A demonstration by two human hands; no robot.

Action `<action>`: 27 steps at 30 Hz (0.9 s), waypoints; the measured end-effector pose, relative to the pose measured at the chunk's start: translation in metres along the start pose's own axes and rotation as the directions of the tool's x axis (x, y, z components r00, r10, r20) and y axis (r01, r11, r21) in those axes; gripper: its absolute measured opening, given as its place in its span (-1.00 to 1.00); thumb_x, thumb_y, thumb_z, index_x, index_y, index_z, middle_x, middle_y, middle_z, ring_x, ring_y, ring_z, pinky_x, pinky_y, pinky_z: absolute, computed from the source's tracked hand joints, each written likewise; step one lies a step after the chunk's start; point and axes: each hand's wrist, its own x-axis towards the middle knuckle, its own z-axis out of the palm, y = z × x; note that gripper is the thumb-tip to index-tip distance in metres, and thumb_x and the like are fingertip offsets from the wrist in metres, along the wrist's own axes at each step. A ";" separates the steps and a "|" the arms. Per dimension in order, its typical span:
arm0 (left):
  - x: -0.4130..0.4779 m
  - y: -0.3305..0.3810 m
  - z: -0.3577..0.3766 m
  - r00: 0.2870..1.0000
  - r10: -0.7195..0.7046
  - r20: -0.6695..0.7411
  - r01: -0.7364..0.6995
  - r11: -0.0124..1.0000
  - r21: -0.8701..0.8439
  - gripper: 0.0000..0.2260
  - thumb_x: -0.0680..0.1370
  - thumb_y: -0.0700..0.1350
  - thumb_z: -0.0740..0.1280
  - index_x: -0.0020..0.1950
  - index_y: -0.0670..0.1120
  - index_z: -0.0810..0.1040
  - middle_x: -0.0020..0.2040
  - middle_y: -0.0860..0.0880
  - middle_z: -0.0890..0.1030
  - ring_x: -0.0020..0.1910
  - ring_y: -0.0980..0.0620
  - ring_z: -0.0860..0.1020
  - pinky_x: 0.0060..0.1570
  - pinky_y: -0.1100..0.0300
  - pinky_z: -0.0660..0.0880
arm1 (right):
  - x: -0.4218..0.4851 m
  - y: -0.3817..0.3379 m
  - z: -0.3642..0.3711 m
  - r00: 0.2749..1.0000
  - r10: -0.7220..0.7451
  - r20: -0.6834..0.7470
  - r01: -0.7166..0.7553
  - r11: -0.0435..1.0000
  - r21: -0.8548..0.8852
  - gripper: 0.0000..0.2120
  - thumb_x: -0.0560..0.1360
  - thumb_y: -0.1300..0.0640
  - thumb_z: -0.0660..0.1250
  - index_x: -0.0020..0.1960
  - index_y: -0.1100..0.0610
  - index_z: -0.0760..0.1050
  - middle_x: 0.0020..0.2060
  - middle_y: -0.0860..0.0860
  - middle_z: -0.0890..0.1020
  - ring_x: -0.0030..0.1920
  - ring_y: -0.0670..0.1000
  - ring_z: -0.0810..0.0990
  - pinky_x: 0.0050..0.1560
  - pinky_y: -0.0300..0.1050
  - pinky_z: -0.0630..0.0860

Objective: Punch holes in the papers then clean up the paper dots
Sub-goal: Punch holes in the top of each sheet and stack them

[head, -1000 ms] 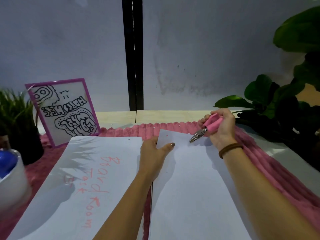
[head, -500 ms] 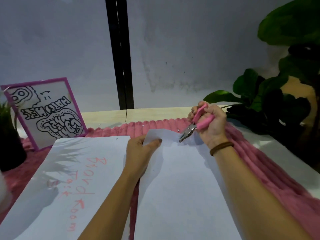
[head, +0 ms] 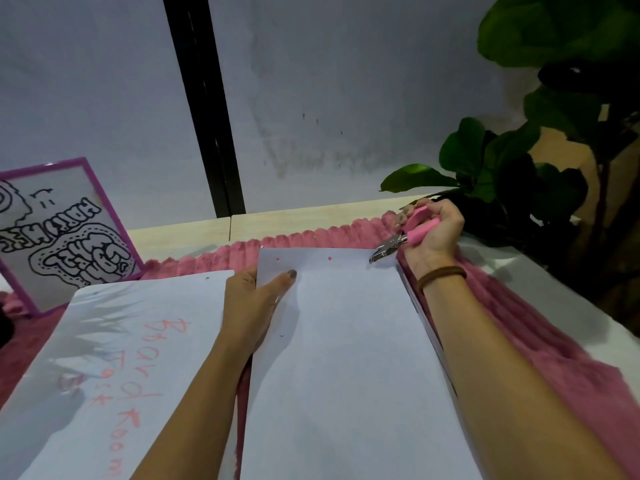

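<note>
Two hands, right hand [head: 437, 233] fingers [head: 446, 212] curled round pink punch [head: 393, 244], left hand [head: 251, 301] pinching paper [head: 346, 341] edge.

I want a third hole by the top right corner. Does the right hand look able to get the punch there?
Probably yes: the right hand grips the hole punch, its metal tip at that corner of the paper, with nothing between. The left hand holds the sheet's left edge, clear.
</note>
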 end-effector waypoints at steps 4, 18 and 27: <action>0.000 0.000 0.001 1.000 0.021 0.007 -0.021 1.000 0.018 -0.88 0.51 -0.13 0.42 -0.10 0.11 0.60 -0.24 0.23 0.68 -0.22 0.17 0.66 -0.32 0.39 0.53 | -0.005 -0.004 0.003 0.999 0.004 -0.047 -0.004 1.000 0.001 -0.83 0.49 0.26 0.10 -0.27 0.19 0.34 -0.56 0.02 0.44 -0.56 -0.03 0.43 -0.48 -0.32 0.36; -0.001 -0.001 0.000 0.997 0.058 0.044 -0.057 0.998 -0.020 -0.86 0.52 -0.18 0.41 -0.10 0.08 0.62 -0.22 0.18 0.70 -0.25 0.13 0.66 -0.26 0.33 0.58 | -0.011 -0.003 0.006 0.994 -0.007 -0.106 0.002 0.999 -0.047 -0.84 0.51 0.24 0.15 -0.25 0.18 0.33 -0.58 -0.02 0.45 -0.57 -0.04 0.42 -0.48 -0.33 0.36; -0.001 -0.001 0.001 0.997 0.057 0.054 -0.055 0.998 -0.031 -0.84 0.52 -0.20 0.40 -0.09 0.08 0.61 -0.23 0.22 0.69 -0.24 0.18 0.66 -0.31 0.39 0.52 | -0.011 -0.001 0.007 0.984 0.007 -0.179 -0.011 1.000 -0.022 -0.80 0.50 0.24 0.16 -0.30 0.17 0.30 -0.61 -0.03 0.42 -0.60 -0.05 0.39 -0.50 -0.32 0.34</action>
